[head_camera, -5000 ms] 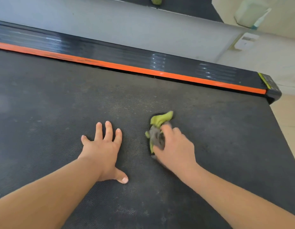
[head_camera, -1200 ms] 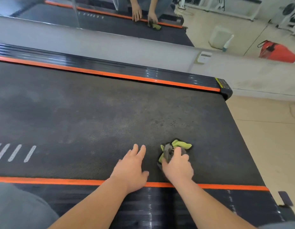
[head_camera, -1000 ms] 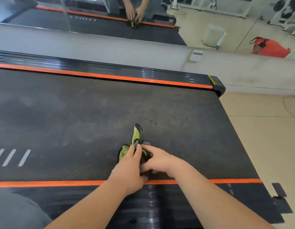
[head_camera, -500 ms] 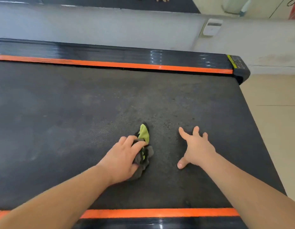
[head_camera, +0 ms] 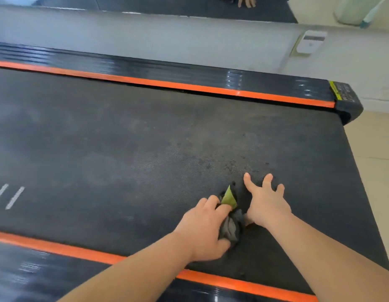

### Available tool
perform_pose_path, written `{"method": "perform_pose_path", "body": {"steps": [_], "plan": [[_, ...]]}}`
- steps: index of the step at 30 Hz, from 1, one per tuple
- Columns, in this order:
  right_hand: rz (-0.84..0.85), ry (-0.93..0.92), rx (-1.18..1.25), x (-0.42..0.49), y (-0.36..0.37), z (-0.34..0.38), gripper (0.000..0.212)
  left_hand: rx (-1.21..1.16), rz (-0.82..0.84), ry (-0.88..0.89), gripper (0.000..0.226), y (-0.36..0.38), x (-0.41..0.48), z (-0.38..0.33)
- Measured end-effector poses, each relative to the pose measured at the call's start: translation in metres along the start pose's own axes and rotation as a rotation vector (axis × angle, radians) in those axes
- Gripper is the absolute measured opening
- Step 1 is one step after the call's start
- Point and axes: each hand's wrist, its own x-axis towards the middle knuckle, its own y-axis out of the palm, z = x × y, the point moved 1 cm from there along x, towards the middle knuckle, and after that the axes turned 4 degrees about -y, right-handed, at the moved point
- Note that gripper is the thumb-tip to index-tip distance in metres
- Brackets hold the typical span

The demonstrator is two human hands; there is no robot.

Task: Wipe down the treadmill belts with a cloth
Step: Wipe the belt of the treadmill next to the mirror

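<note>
a person's left hand [head_camera: 203,229] is gripping a crumpled green-and-grey cloth [head_camera: 231,224] on the treadmill belt [head_camera: 123,153], its curled fingers hiding part of the cloth. the right hand [head_camera: 266,203] is resting just beside it, fingers spread. a yellow label [head_camera: 336,91] on the far corner is showing too blurred to read.

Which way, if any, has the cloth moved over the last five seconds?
Yes. The cloth has moved away from the far orange stripe toward the near orange stripe.
</note>
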Motion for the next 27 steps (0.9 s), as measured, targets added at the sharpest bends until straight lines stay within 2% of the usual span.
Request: {"method": "perform_pose_path", "body": {"steps": [1, 3, 5, 7, 9, 11, 13, 15, 16, 18, 20, 21, 23, 25, 27], "plan": [[0.018, -0.018, -0.007, -0.001, 0.000, -0.001, 0.128, 0.010, 0.007, 0.024, 0.072, 0.000, -0.010, 0.009], [0.038, -0.037, -0.002, -0.005, 0.000, -0.002, 0.140, 0.036, -0.035, -0.065, 0.071, -0.009, -0.021, 0.042], [0.023, -0.039, -0.009, -0.007, 0.000, -0.003, 0.144, -0.001, -0.142, -0.292, 0.058, -0.024, -0.021, 0.083], [0.040, -0.040, -0.023, -0.009, -0.003, 0.000, 0.144, -0.151, -0.279, -0.579, 0.042, -0.032, -0.020, 0.097], [0.054, -0.026, -0.022, -0.011, -0.005, 0.002, 0.144, -0.205, -0.337, -0.685, 0.042, -0.022, -0.021, 0.071], [0.070, -0.002, -0.021, -0.009, -0.006, 0.006, 0.144, -0.133, -0.273, -0.584, 0.051, 0.003, -0.030, 0.024], [0.074, 0.002, -0.019, -0.007, -0.007, 0.006, 0.143, -0.033, -0.166, -0.365, 0.058, 0.019, -0.046, -0.013], [0.080, -0.015, -0.027, -0.007, -0.006, 0.005, 0.143, -0.007, -0.085, -0.190, 0.058, 0.012, -0.045, -0.004], [0.081, -0.016, -0.033, -0.007, -0.005, 0.005, 0.144, 0.024, -0.085, -0.169, 0.058, 0.002, -0.038, 0.015], [0.083, -0.008, -0.044, -0.006, -0.004, 0.005, 0.145, 0.025, -0.180, -0.306, 0.055, -0.025, -0.027, 0.064], [0.088, -0.003, -0.047, -0.004, -0.004, 0.005, 0.145, -0.082, -0.341, -0.599, 0.052, -0.047, -0.023, 0.116], [0.092, -0.004, -0.046, -0.004, -0.004, 0.005, 0.145, -0.158, -0.406, -0.730, 0.051, -0.050, -0.024, 0.129], [0.102, -0.002, -0.044, -0.003, -0.003, 0.005, 0.145, -0.216, -0.466, -0.867, 0.050, -0.039, -0.026, 0.119], [0.107, -0.002, -0.043, -0.001, -0.001, 0.005, 0.145, -0.203, -0.446, -0.834, 0.051, -0.018, -0.030, 0.075], [0.107, -0.005, -0.039, -0.001, -0.001, 0.003, 0.144, -0.146, -0.366, -0.605, 0.052, 0.007, -0.036, 0.024]]}}
